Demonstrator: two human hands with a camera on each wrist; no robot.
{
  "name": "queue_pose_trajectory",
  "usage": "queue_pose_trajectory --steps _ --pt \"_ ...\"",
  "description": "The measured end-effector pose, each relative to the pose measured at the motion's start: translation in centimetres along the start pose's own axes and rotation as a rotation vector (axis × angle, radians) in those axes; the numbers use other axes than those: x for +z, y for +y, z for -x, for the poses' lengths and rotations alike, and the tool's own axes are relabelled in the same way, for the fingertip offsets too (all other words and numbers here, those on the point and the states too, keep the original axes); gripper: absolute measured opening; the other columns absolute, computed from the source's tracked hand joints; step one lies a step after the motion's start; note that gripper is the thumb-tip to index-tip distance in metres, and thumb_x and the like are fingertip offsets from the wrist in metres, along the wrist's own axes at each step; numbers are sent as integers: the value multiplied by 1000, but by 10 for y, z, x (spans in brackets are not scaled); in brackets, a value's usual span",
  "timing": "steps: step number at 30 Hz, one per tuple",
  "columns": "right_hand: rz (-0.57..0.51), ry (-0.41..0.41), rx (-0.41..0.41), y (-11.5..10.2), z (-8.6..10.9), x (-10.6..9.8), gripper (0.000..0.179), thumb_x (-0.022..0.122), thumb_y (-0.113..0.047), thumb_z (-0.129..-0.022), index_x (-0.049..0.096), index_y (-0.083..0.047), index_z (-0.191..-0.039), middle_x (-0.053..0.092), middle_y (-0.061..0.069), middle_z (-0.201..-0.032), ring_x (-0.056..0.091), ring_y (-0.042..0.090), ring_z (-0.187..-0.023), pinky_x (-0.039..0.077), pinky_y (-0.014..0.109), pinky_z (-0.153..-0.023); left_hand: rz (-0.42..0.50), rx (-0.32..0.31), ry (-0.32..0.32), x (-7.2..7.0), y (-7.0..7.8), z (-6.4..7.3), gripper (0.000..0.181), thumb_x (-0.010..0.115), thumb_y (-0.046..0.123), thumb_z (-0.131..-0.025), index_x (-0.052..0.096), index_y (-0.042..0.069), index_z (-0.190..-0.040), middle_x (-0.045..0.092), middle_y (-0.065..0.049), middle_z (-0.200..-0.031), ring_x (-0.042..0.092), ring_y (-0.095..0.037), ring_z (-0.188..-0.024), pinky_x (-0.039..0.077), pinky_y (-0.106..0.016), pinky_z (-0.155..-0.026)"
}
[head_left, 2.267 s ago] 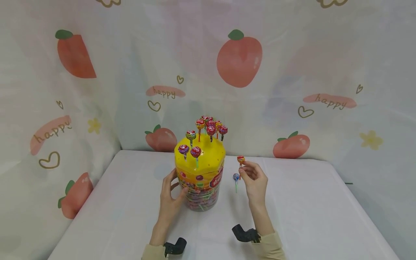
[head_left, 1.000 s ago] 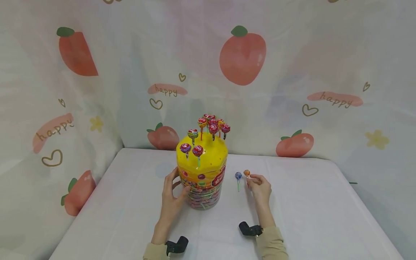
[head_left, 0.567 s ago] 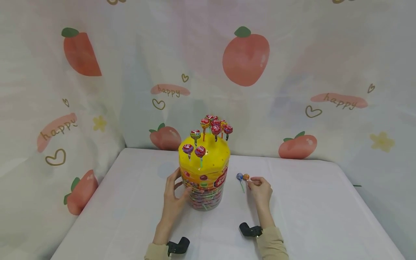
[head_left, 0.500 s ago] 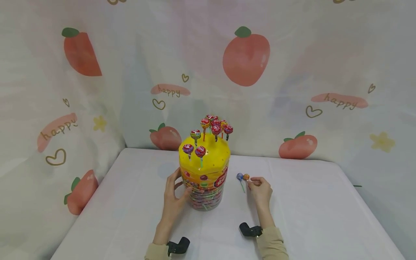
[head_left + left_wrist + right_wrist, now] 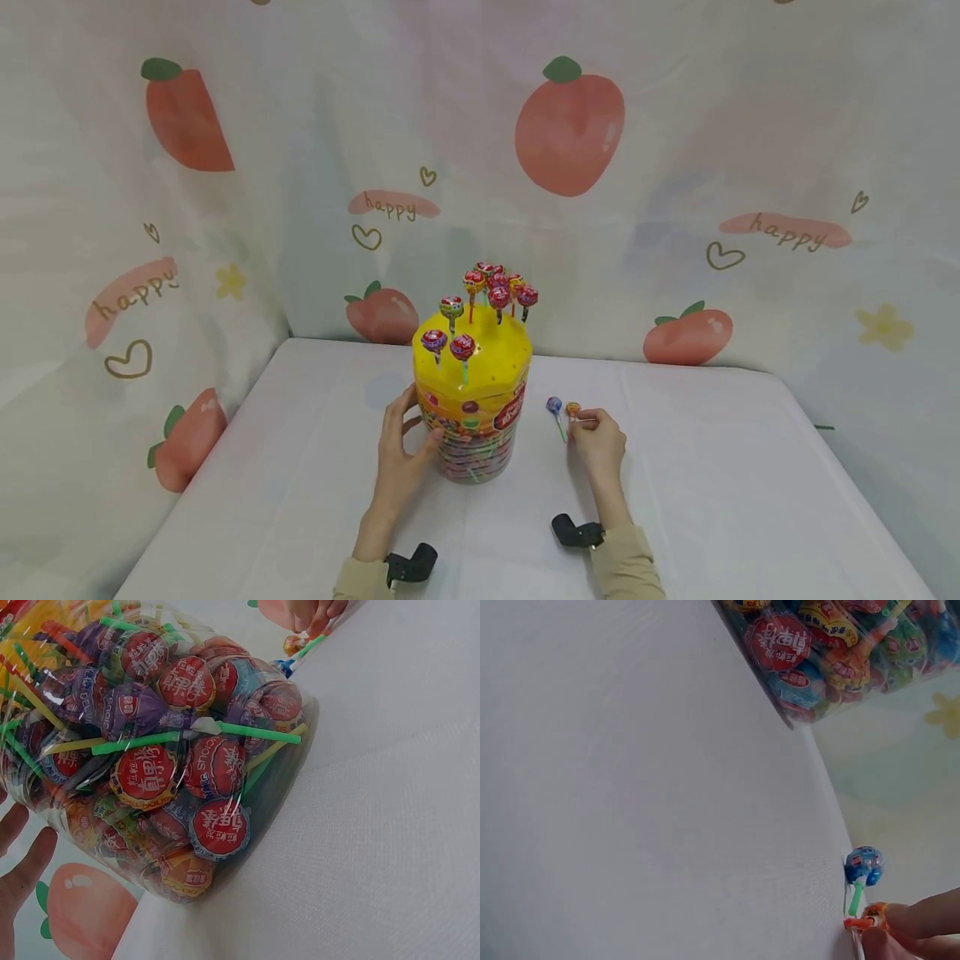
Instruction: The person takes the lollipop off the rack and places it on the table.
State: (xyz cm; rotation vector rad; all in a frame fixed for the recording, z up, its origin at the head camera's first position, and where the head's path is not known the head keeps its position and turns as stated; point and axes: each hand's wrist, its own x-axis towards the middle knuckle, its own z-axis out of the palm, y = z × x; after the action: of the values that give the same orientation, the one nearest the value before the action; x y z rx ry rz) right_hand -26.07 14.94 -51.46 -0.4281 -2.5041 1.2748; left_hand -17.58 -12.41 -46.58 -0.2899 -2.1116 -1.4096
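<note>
A clear lollipop tub (image 5: 474, 458) with a yellow lid (image 5: 487, 367) stands upright on the table, full of wrapped lollipops. Several lollipops stick up out of the lid, most of them toward its back. My left hand (image 5: 400, 467) holds the tub's left side, thumb in front and fingers round the far side. To the right of the tub, my right hand (image 5: 600, 444) pinches an orange lollipop (image 5: 573, 409) low at the tabletop; its stick is mostly hidden by the fingers in the head view. Just left of it lies a blue lollipop (image 5: 553, 405) with a green stick.
A white cloth covers the table (image 5: 712, 483). Behind it and on the left hangs a pale curtain (image 5: 465, 108) printed with peaches, hearts and flowers. A black wrist camera (image 5: 576, 531) is strapped to each wrist.
My right hand has lowered the orange lollipop from upright in the air to the tabletop, beside the blue one. The blue lollipop now lies slightly turned. My left hand keeps its place on the tub.
</note>
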Motion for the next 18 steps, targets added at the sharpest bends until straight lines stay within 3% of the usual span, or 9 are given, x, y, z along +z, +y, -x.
queue_pose_trajectory --steps 5,9,14,18 --pt "-15 -9 -15 1 3 -5 20 66 -3 -77 69 2 -96 72 19 -83 66 24 -68 44 21 -57 -4 15 2 0 1 -1 69 69 0 -83 36 1 -144 47 -20 -137 44 -22 -125 49 -58 -96" --pt "-29 -21 -28 0 4 -9 20 67 -3 -78 69 3 -97 71 21 -85 62 14 -63 44 19 -55 -5 21 8 4 -9 -1 70 68 -1 -82 36 0 -144 46 -21 -137 45 -20 -125 49 -58 -95" --pt "-33 -43 -30 0 6 -14 20 69 -6 -80 69 1 -99 71 19 -86 57 3 -62 44 20 -58 -7 29 13 8 -29 1 75 70 1 -82 35 9 -147 46 -13 -140 46 -17 -126 51 -54 -95" --pt "-38 -76 -26 -3 10 -19 21 70 -11 -82 69 -1 -102 72 18 -91 63 6 -68 44 22 -63 -9 18 -1 6 -35 2 75 71 8 -84 34 19 -148 46 -5 -141 46 -13 -127 52 -43 -97"
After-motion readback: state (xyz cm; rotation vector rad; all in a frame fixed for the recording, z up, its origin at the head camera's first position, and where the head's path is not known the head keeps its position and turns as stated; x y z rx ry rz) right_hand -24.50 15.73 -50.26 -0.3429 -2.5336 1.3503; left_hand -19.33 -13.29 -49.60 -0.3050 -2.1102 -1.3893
